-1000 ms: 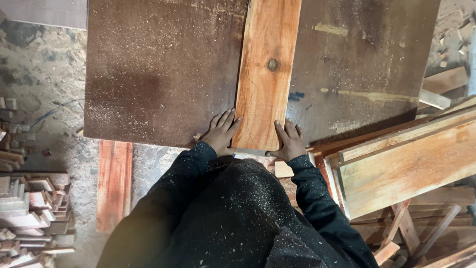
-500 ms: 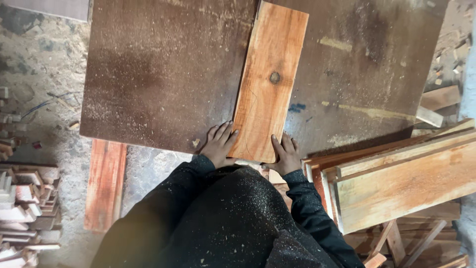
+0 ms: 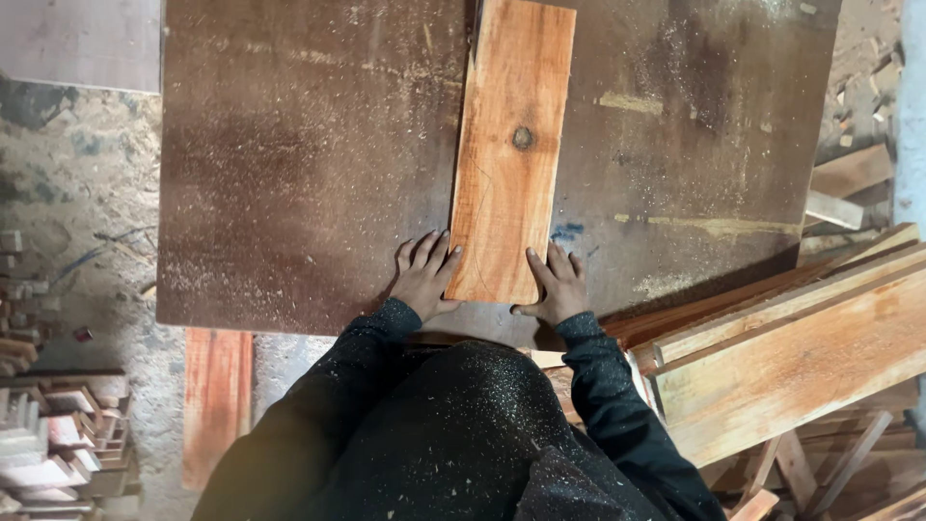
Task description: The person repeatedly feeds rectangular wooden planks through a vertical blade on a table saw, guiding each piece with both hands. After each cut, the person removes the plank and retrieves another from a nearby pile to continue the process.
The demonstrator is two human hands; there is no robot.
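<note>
Orange board w/ a knot lies lengthwise on the dusty brown surface, far end near the top edge. Left hand and right hand lie flat, fingers spread, against its near end, clasping nothing. Stacked planks crowd the right; offcuts on the floor at left.

orange wood board w/ dark knot near mid, lying flat on the table, long axis running roughly 12-to-6 o'clock.

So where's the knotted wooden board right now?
In the head view, the knotted board lies lengthwise on the brown table, centre frame, its near end between the left hand and right hand.
</note>
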